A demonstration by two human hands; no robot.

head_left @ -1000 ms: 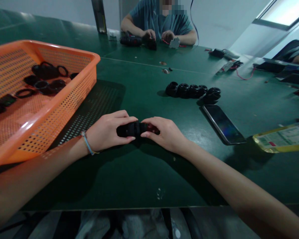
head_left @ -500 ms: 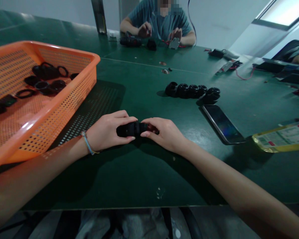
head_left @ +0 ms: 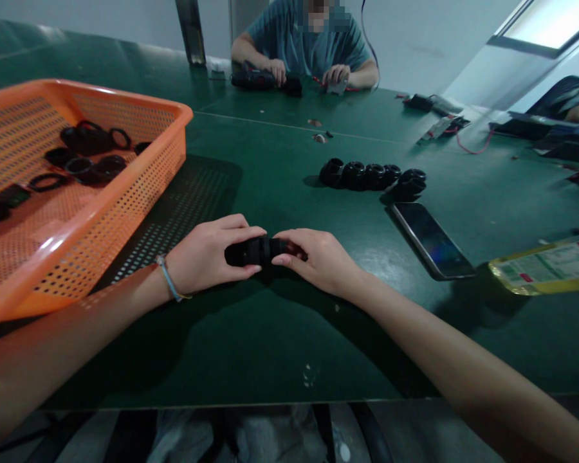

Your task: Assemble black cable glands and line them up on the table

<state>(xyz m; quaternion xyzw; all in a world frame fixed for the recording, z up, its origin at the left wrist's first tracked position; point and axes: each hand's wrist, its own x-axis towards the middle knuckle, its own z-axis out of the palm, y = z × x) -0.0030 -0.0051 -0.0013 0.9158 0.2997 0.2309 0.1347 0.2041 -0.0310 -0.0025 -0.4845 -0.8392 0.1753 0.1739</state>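
Low over the green table, a black cylindrical part lies sideways between my two hands. My left hand, with a light blue band at the wrist, is closed around its wider left end. The thumb and fingers of my right hand pinch its narrower, ridged right end. Its exact kind cannot be made out, and my fingers cover both ends. Beyond my hands, to the right, several similar black ring-topped parts stand in a row.
An orange perforated basket holding black rings and parts stands at left. A phone and a bottle of yellow liquid lie at right. Across the table a person rests both hands by a dark tool and wired parts.
My hands and the black part stay almost exactly where they were. Across the table, the other person's hands have lowered onto the things in front of them.
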